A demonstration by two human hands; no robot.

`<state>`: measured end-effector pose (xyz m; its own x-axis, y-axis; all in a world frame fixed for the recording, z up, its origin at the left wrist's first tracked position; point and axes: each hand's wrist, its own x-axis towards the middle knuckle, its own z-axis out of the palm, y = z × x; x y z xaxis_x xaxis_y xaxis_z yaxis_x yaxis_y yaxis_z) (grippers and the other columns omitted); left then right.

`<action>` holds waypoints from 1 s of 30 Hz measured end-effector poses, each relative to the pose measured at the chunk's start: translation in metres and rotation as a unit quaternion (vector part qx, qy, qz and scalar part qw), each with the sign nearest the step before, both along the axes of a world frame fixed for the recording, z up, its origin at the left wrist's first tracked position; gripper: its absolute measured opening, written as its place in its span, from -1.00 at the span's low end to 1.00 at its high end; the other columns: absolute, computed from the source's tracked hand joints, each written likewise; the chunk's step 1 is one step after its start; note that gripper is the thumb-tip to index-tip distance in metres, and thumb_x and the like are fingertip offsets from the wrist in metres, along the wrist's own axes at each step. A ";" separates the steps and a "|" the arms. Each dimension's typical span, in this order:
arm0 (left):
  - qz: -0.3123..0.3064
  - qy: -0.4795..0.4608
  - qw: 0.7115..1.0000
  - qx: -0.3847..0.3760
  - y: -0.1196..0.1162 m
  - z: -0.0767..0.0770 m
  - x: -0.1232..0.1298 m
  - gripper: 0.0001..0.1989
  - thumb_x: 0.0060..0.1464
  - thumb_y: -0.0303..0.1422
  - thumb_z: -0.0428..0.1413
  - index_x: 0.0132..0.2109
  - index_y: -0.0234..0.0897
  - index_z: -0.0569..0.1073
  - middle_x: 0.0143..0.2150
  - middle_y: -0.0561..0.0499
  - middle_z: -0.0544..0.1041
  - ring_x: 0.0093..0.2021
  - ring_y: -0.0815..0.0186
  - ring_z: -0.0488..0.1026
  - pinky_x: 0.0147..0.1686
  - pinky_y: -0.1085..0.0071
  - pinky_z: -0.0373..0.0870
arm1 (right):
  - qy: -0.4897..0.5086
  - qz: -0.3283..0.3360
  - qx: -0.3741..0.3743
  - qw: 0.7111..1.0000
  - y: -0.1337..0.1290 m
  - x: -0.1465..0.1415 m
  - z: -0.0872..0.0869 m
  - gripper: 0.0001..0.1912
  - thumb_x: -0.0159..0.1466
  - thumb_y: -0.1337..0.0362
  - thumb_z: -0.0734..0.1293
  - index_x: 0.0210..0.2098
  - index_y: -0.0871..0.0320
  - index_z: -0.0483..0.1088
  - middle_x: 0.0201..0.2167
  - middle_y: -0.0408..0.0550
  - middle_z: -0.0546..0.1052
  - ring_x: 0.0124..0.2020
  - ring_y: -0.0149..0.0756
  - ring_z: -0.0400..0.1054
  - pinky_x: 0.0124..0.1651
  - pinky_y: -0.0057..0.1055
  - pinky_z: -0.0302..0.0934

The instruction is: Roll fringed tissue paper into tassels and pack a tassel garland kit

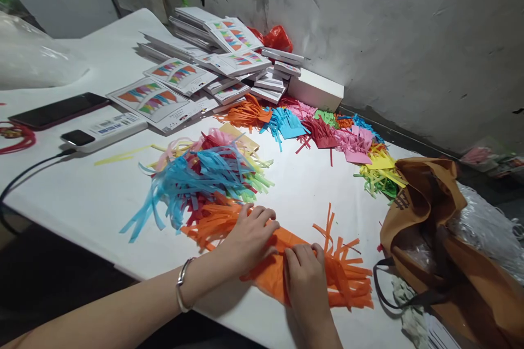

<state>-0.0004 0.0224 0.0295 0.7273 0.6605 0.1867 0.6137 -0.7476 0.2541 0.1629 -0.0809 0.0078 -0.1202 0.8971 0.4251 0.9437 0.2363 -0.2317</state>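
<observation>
A sheet of orange tissue paper point(268, 278) with fringed ends lies near the table's front edge. My left hand point(254, 234), a silver bangle on its wrist, rests on its upper left part with bent fingers gripping the paper. Close beside it, my right hand point(306, 267) has its fingers curled and pressed together on the middle of the same sheet. Loose orange strips point(347, 278) spread out right of my right hand. Behind my left hand sits a pile of fringed tissue bundles, with a blue bundle point(204, 169) on top.
Folded tassel bundles, among them a dark red one point(321, 132), line the back of the table. Behind them are stacks of printed cards point(182, 75) and a white box point(316, 89). A phone point(61, 109) and a white device point(104, 131) lie left. A brown bag point(429, 218) stands right.
</observation>
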 end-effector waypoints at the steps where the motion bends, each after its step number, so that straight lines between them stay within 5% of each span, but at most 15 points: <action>1: -0.034 -0.020 0.999 0.007 0.000 0.000 -0.002 -0.80 0.06 -0.40 0.28 -0.15 -0.22 0.48 -0.02 -0.11 0.48 0.00 0.03 0.33 0.09 -0.03 0.10 | 0.011 -0.003 0.008 1.000 0.000 -0.001 -0.001 -0.74 0.36 0.52 0.11 -0.28 0.11 0.35 -0.40 -0.13 0.43 -0.32 -0.27 0.29 0.08 -0.14 0.03; 4: -0.120 -0.048 0.991 0.017 0.000 -0.006 -0.004 -0.85 0.02 -0.48 0.28 -0.29 -0.20 0.46 -0.09 -0.04 0.49 -0.04 0.11 0.33 0.13 0.03 0.07 | 0.030 0.008 -0.004 1.000 0.001 -0.003 -0.001 -0.79 0.35 0.50 0.16 -0.24 0.10 0.33 -0.33 -0.12 0.45 -0.29 -0.27 0.30 0.03 -0.19 0.04; 7: -0.140 -0.050 0.989 0.003 0.001 -0.014 -0.004 -0.85 0.04 -0.51 0.27 -0.36 -0.23 0.45 -0.23 0.01 0.50 -0.15 0.18 0.33 0.04 0.12 0.11 | 0.016 0.020 -0.031 0.999 -0.002 -0.004 -0.002 -0.74 0.33 0.53 0.13 -0.27 0.08 0.33 -0.35 -0.13 0.42 -0.30 -0.25 0.27 0.00 -0.20 0.04; 15: -0.108 -0.086 0.989 -0.054 0.000 -0.024 -0.017 -0.87 0.18 -0.43 0.22 -0.35 -0.14 0.55 -0.29 0.08 0.52 -0.18 0.22 0.31 -0.07 0.19 0.04 | -0.001 -0.052 -0.020 0.998 -0.016 0.017 -0.013 -0.83 0.38 0.42 0.17 -0.25 0.06 0.34 -0.23 -0.08 0.45 -0.14 -0.15 0.31 0.12 -0.01 -0.02; 22: 0.010 -0.009 0.999 -0.051 -0.008 -0.011 -0.002 -0.78 0.24 -0.45 0.05 -0.37 -0.27 0.49 -0.23 -0.05 0.52 -0.17 0.15 0.34 -0.16 0.16 0.08 | -0.096 -0.171 -0.028 0.980 -0.007 0.007 -0.017 -0.78 0.40 0.39 0.13 -0.30 0.13 0.36 -0.21 0.08 0.47 -0.15 0.00 0.33 0.07 0.17 0.01; 27: 0.044 0.034 0.997 -0.055 -0.011 -0.007 0.006 -0.87 0.17 -0.45 0.07 -0.34 -0.30 0.48 -0.20 -0.09 0.50 -0.17 0.12 0.36 -0.15 0.13 0.12 | -0.122 -0.204 -0.026 0.971 -0.003 0.008 -0.013 -0.83 0.38 0.38 0.19 -0.31 0.16 0.39 -0.28 0.06 0.47 -0.20 0.02 0.34 0.10 0.28 -0.03; 30: 0.055 0.032 0.997 -0.045 -0.012 -0.009 0.006 -0.93 0.15 -0.47 0.08 -0.26 -0.31 0.47 -0.18 -0.09 0.50 -0.17 0.11 0.36 -0.14 0.12 0.14 | -0.074 -0.158 0.018 0.984 -0.004 0.006 -0.010 -0.83 0.37 0.42 0.19 -0.19 0.12 0.40 -0.19 0.03 0.50 -0.11 -0.03 0.34 0.21 0.26 -0.16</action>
